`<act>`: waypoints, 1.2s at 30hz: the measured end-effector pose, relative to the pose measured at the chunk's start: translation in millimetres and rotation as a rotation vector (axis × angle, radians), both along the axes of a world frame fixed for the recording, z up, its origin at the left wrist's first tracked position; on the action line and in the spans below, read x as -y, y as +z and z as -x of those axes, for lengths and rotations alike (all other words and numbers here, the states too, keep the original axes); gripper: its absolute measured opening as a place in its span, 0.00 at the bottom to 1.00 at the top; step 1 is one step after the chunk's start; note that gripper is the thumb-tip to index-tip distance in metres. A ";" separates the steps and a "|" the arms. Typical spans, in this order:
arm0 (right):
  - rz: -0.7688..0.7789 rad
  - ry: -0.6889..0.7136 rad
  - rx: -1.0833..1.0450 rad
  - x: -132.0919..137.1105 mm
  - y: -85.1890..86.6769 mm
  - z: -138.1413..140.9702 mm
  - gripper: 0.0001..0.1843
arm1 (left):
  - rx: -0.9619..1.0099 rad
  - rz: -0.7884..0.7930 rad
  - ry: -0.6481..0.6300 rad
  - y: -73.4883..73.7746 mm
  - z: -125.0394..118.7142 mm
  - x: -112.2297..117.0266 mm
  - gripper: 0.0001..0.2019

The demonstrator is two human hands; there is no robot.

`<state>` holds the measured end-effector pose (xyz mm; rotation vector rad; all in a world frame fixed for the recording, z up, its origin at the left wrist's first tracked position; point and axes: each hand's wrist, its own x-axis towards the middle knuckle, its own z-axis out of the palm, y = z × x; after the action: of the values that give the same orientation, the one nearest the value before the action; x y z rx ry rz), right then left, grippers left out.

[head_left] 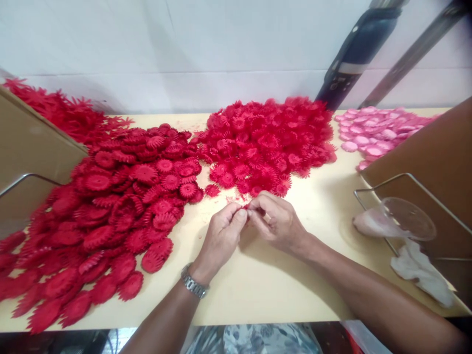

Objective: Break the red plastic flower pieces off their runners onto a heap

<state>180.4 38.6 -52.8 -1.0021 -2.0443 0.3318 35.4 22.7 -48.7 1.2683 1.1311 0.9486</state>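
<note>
My left hand and my right hand meet fingertip to fingertip above the pale table. Between them they pinch a small red petal piece, mostly hidden by the thumbs and fingers. Just beyond my fingers lies a heap of bright red fringed flower pieces. A large pile of darker red round flower pieces, stacked with notched edges, spreads to the left of my left hand. Tiny red scraps are scattered on the table close to my fingertips.
Pink flower pieces lie at the back right. A dark blue bottle leans at the wall. Cardboard boxes stand left and right. At right are a clear plastic cup and crumpled white tissue beside a bent wire.
</note>
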 end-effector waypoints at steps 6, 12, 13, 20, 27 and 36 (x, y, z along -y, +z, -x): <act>0.177 -0.039 -0.180 1.2 3.9 0.6 0.07 | 0.267 0.131 0.068 -2.3 -0.2 -2.2 0.15; 0.477 -0.071 -0.474 -1.4 2.3 -3.9 0.07 | 0.379 0.144 0.201 2.2 -8.1 -2.6 0.11; 0.482 -0.068 -0.493 -1.4 1.4 -3.9 0.07 | 0.381 0.134 0.215 3.0 -9.1 -2.4 0.11; 0.465 -0.056 -0.542 2.6 2.2 -1.6 0.07 | 0.410 0.054 0.228 2.5 -7.9 -0.6 0.10; 0.201 -0.261 -0.618 -17.2 10.7 -25.1 0.05 | 0.354 -0.098 0.373 6.1 2.8 -5.1 0.10; -0.070 -0.458 0.098 -27.3 13.3 -38.7 0.07 | -0.023 -0.190 0.252 6.4 4.9 -2.8 0.10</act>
<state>219.1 65.9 -39.5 -1.4236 -1.8273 -0.0305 30.5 25.5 -42.3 1.3101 1.2631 1.2564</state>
